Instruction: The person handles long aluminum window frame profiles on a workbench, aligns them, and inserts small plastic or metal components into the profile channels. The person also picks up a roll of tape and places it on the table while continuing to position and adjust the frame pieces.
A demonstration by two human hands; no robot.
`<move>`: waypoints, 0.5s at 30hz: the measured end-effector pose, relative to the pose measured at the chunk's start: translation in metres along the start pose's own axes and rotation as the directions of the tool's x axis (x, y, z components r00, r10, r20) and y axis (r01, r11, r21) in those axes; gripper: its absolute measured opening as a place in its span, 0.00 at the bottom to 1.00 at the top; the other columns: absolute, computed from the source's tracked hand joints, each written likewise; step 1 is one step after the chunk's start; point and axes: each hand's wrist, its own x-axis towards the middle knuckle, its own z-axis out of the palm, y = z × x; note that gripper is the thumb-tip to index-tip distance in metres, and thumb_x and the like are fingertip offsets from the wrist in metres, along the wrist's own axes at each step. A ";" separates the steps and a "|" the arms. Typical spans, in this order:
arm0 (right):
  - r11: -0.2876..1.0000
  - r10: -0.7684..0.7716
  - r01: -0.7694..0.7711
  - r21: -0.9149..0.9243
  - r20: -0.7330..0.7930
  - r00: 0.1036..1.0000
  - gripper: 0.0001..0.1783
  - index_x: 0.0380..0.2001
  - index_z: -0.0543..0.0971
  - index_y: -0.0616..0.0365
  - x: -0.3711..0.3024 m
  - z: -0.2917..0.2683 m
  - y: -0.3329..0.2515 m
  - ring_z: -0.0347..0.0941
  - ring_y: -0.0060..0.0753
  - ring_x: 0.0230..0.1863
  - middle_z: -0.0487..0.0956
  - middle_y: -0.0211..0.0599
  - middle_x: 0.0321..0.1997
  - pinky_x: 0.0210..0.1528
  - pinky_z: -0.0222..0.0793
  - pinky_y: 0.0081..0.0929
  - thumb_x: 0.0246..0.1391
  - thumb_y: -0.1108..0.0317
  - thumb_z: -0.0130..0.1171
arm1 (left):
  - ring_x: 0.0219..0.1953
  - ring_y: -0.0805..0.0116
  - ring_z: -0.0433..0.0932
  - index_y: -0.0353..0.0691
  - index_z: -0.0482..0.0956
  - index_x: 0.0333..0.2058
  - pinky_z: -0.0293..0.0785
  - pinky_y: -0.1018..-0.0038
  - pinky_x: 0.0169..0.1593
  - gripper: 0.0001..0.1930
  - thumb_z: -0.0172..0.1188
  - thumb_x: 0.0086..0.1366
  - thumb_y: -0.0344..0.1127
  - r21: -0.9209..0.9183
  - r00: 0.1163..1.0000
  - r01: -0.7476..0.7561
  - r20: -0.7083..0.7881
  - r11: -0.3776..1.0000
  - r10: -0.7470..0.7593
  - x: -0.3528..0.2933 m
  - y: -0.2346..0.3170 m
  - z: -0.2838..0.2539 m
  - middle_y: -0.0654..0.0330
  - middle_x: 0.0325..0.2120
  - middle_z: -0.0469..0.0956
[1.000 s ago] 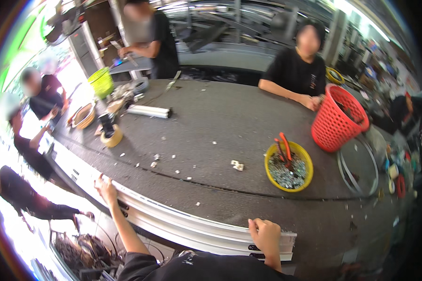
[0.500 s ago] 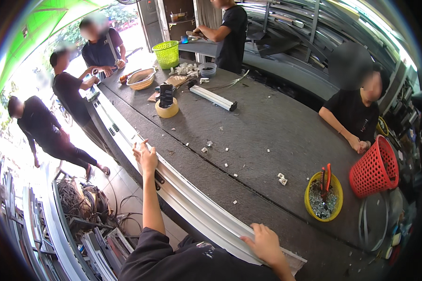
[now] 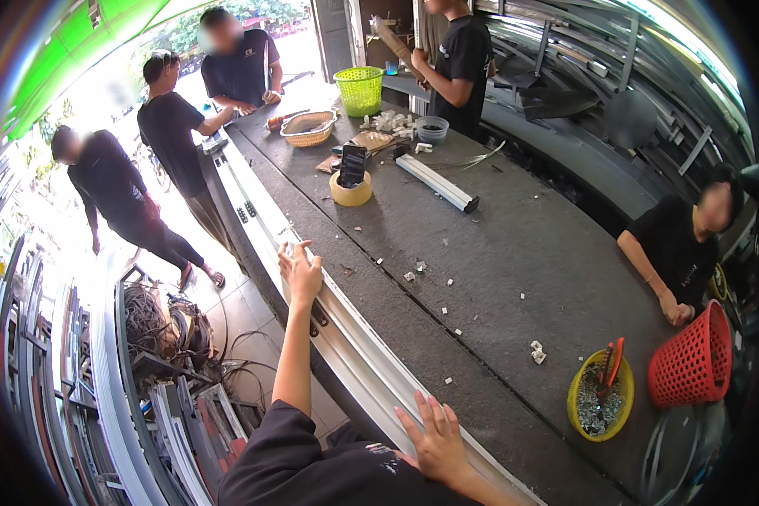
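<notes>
A long white metal profile with lengthwise grooves lies along the left edge of the dark worktable. My left hand rests across it partway up, fingers apart, gripping nothing. Nearer to me, my right hand lies flat on the same profile with its fingers spread. Small dark fittings sit on the profile's outer side just below my left hand. Farther along, black pieces show on its surface.
On the worktable stand a tape roll with a phone, a short white profile, a green basket, a yellow bowl of small metal parts with pliers, and a red basket. Several co-workers surround it. Metal lengths lie lower left.
My view has shifted, so the table appears farther right. My right hand has moved up the profile and its fingers have spread. The co-worker at the back has raised a long brown object.
</notes>
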 end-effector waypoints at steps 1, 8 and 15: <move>0.999 0.002 0.001 -0.052 0.059 0.998 0.50 0.70 0.63 0.48 -0.001 0.000 0.001 0.52 0.51 0.74 0.55 0.54 0.75 0.72 0.43 0.52 0.49 0.34 0.61 | 0.69 0.40 0.51 0.49 0.74 0.55 0.46 0.49 0.70 0.24 0.59 0.58 0.40 -0.008 1.000 0.004 0.000 1.000 -0.004 0.000 0.000 0.000 0.43 0.64 0.52; 0.997 0.074 -0.074 0.002 0.015 0.997 0.51 0.70 0.63 0.50 -0.001 0.003 0.001 0.49 0.61 0.74 0.53 0.58 0.75 0.72 0.47 0.51 0.48 0.37 0.63 | 0.70 0.40 0.50 0.48 0.75 0.54 0.43 0.49 0.72 0.23 0.59 0.58 0.39 -0.030 1.000 -0.005 -0.008 1.000 0.005 -0.001 0.002 -0.002 0.42 0.65 0.53; 0.997 0.069 -0.068 -0.025 0.022 0.997 0.51 0.70 0.63 0.53 0.002 0.002 -0.001 0.52 0.64 0.72 0.54 0.59 0.75 0.70 0.51 0.50 0.48 0.37 0.63 | 0.69 0.38 0.51 0.46 0.75 0.54 0.47 0.50 0.71 0.22 0.58 0.59 0.37 -0.036 1.000 -0.006 0.021 0.999 0.007 -0.001 0.003 -0.003 0.40 0.65 0.52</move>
